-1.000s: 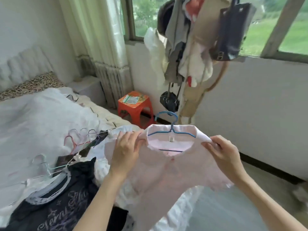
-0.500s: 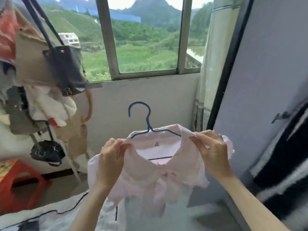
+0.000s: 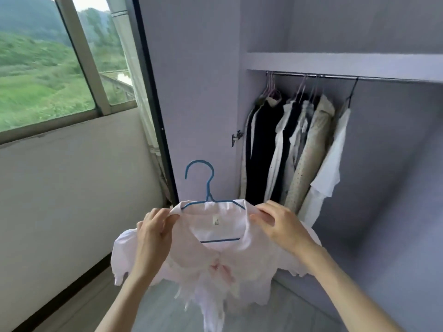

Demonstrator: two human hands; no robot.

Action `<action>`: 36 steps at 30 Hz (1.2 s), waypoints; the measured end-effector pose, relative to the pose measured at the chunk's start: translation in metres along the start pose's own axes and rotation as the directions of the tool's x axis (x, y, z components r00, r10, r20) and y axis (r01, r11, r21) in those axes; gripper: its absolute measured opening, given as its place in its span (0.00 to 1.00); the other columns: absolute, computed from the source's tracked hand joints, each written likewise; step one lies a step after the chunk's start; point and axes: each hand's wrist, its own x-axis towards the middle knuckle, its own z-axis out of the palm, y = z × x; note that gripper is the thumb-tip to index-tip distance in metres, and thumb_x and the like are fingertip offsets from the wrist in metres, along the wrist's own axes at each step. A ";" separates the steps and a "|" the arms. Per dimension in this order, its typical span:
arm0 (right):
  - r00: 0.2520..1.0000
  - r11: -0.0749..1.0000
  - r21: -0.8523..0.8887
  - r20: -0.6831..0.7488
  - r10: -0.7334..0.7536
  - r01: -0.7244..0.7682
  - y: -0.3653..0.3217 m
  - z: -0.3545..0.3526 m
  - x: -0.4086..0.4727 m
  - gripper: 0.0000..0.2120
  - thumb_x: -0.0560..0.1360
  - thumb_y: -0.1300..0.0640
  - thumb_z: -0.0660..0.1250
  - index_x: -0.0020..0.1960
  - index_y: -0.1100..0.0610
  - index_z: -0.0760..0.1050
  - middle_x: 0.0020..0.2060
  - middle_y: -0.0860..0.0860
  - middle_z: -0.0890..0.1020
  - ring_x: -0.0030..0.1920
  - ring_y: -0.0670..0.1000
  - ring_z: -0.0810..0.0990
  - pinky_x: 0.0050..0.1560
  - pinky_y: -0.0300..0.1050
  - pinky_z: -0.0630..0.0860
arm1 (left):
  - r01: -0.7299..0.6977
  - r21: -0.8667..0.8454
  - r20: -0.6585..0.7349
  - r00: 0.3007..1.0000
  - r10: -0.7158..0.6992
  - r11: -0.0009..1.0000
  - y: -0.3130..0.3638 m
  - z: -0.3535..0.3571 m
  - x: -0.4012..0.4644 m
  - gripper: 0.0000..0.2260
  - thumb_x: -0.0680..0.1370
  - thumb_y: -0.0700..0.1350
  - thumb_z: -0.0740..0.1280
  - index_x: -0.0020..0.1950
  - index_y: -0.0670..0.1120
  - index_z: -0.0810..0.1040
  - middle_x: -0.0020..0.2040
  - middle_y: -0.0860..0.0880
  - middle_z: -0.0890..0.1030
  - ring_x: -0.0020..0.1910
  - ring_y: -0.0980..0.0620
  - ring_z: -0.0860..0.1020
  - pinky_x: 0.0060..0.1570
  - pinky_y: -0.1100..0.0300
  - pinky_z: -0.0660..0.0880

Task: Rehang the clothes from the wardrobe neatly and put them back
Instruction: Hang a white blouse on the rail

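Both hands pinch the pale pink blouse [image 3: 215,255] on its blue hanger [image 3: 206,185] at six o'clock: left hand [image 3: 153,233] on one shoulder, right hand [image 3: 278,226] on the other. The open wardrobe [image 3: 335,63] stands at two o'clock with hung clothes [image 3: 294,144] on its rail [image 3: 335,76]; a window [image 3: 48,68] is at ten o'clock.

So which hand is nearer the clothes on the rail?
Right. The right hand grips the blouse just below the hanging clothes; the left hand grips its far shoulder.

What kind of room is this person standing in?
Probably a bedroom: an open wardrobe with clothes on a rail, a window onto green hills, and a pink blouse on a blue hanger.
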 end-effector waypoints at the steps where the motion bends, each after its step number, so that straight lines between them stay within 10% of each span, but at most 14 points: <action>1: 1.000 0.998 -0.053 0.009 0.026 -0.025 0.008 -0.007 -0.007 0.14 0.75 0.44 0.63 0.44 0.55 0.76 0.37 0.45 0.75 0.39 0.47 0.75 0.39 0.42 0.70 | 0.005 -0.019 0.021 1.000 -0.004 1.000 0.004 0.011 -0.002 0.09 0.75 0.47 0.58 0.34 0.53 0.66 0.34 0.53 0.70 0.37 0.51 0.68 0.43 0.57 0.58; 7: 0.958 0.935 -0.234 -0.174 0.228 -0.265 0.043 -0.043 -0.042 0.19 0.76 0.47 0.63 0.31 0.52 0.62 0.26 0.48 0.67 0.29 0.48 0.67 0.30 0.41 0.62 | -0.032 0.077 0.172 0.985 0.019 0.997 0.034 0.084 0.000 0.09 0.76 0.42 0.66 0.36 0.46 0.73 0.35 0.54 0.70 0.39 0.43 0.72 0.40 0.54 0.63; 11: 0.839 0.798 -0.279 -0.294 0.458 -0.534 0.077 -0.063 -0.056 0.20 0.77 0.45 0.60 0.32 0.55 0.61 0.28 0.48 0.69 0.34 0.54 0.68 0.33 0.45 0.62 | -0.057 0.068 0.392 0.919 0.026 0.996 0.060 0.131 0.007 0.12 0.80 0.45 0.60 0.62 0.49 0.76 0.58 0.50 0.77 0.58 0.47 0.74 0.52 0.57 0.67; 20: 0.429 0.493 0.238 -0.273 0.861 -0.837 0.172 -0.098 -0.081 0.16 0.77 0.57 0.57 0.31 0.57 0.60 0.30 0.51 0.66 0.39 0.54 0.68 0.38 0.43 0.62 | -0.079 -0.069 0.564 0.819 0.105 0.994 0.115 0.216 0.009 0.15 0.81 0.44 0.56 0.67 0.50 0.71 0.65 0.52 0.72 0.64 0.52 0.68 0.59 0.63 0.63; 36: 0.524 0.759 0.431 -0.551 0.649 -0.488 0.227 -0.176 -0.007 0.12 0.79 0.59 0.57 0.37 0.53 0.65 0.32 0.45 0.68 0.32 0.43 0.67 0.33 0.36 0.64 | -0.202 -0.249 0.575 0.757 0.312 0.947 0.200 0.349 0.075 0.17 0.81 0.42 0.56 0.70 0.47 0.66 0.68 0.50 0.68 0.69 0.51 0.63 0.65 0.63 0.59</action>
